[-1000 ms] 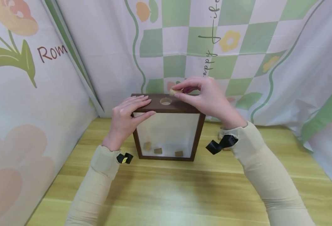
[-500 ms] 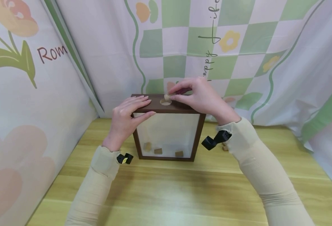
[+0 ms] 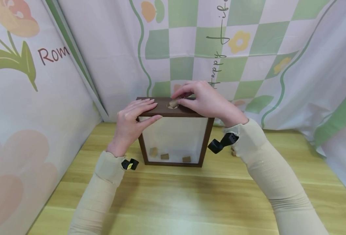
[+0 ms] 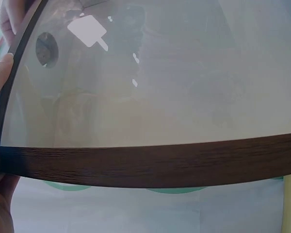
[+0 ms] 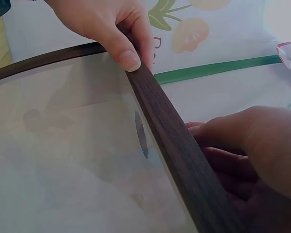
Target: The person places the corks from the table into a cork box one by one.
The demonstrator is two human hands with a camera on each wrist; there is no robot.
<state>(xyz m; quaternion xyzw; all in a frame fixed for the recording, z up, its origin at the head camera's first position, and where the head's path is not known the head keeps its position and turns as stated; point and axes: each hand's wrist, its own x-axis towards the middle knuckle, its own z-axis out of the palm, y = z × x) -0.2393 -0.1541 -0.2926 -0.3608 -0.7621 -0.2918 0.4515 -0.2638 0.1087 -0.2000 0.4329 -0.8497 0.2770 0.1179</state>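
Note:
A dark brown shadow box (image 3: 187, 113) with a clear front stands upright on the table. My left hand (image 3: 131, 122) holds its upper left corner, fingers flat on the top and thumb at the front edge. Thumb and fingers of my right hand (image 3: 206, 99) pinch a small cork (image 3: 173, 103) at the round hole in the top. The cork is tilted, its lower end at the opening. Behind the pane lie a left cork (image 3: 153, 151), a middle cork (image 3: 164, 156) and a right cork (image 3: 186, 159). In the right wrist view, the frame hides the held cork.
More small brown pieces (image 3: 233, 151) lie on the wooden table (image 3: 173, 199) right of the box, partly hidden by the right wrist. A patterned curtain (image 3: 184, 42) hangs close behind the box, and a printed cloth wall (image 3: 43, 107) stands at the left.
My right hand has moved left and slightly down, carrying the cork from beside the hole to its opening. The left hand stays at the box corner.

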